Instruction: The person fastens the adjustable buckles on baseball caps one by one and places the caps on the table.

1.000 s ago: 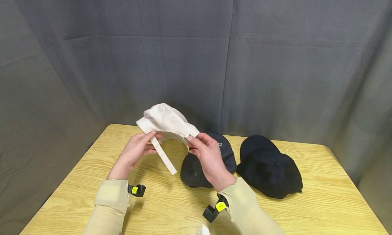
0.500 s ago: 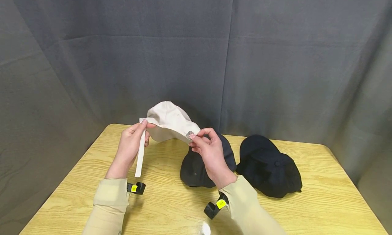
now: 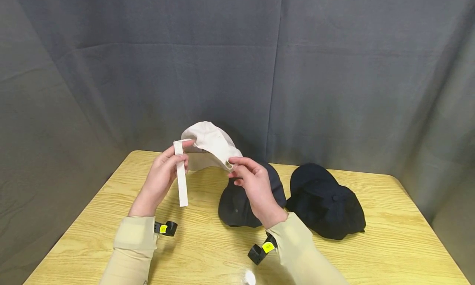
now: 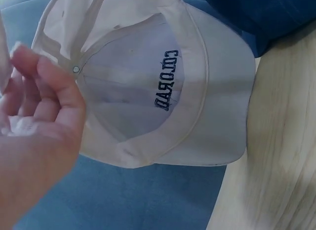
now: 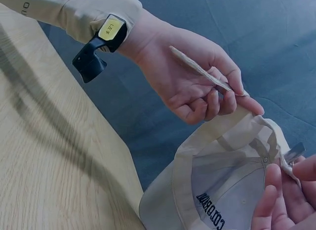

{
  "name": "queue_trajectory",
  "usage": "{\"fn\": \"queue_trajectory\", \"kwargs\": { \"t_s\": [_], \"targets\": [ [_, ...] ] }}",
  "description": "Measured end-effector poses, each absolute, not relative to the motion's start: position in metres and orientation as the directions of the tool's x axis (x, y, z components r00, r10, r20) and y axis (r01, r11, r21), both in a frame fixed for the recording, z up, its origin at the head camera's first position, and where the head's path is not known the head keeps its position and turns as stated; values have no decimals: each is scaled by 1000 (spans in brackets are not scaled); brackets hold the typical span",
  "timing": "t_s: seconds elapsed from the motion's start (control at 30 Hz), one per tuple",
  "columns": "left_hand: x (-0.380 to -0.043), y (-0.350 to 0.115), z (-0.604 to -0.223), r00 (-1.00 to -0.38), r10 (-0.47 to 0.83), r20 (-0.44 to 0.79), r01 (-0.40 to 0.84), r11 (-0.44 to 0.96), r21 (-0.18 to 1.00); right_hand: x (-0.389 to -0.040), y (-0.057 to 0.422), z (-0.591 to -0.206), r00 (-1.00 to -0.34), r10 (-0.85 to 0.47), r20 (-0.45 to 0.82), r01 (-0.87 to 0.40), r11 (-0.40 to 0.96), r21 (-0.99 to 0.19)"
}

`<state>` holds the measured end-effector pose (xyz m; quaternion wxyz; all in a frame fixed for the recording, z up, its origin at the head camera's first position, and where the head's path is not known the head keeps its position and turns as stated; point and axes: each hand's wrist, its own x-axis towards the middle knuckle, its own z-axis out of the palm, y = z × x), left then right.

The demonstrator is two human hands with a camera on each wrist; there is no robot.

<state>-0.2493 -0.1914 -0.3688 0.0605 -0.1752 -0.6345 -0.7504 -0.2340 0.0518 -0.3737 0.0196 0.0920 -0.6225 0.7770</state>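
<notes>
Both hands hold a cream baseball cap (image 3: 213, 142) up above the table, its back opening toward me. The left hand (image 3: 159, 175) pinches the cap's loose strap (image 3: 181, 182) between thumb and fingers, and the strap's free end hangs down. At the other side of the opening, the right hand (image 3: 254, 184) pinches the cap edge by a metal buckle (image 5: 295, 152). Dark lettering (image 4: 167, 79) shows inside the cap in the left wrist view. Strap and buckle are apart.
A black cap (image 3: 237, 206) lies behind the right hand, partly hidden by it. Another black cap (image 3: 330, 206) lies to its right on the wooden table (image 3: 393, 235). A grey curtain (image 3: 237, 70) hangs behind the table.
The left hand has shifted its grip along the strap, whose free end swung left and then back to hang nearly straight. The right hand's fingers have shifted at the buckle.
</notes>
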Motion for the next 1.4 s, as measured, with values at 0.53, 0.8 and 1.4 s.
{"fn": "queue_trajectory", "kwargs": {
  "t_s": [0.53,0.8,1.4],
  "targets": [
    [-249,-189,-373,-924,159,347,328,-134,935,-236,55,-377,-985,-58,164,-155,-140,-978],
    [-250,-182,-374,-927,53,373,352,-230,907,-236,55,-379,-987,-34,155,-149,-128,-980],
    [-250,-169,-372,-915,46,400,378,-244,893,-236,56,-381,-977,15,214,-214,-46,-976]
  ]
}}
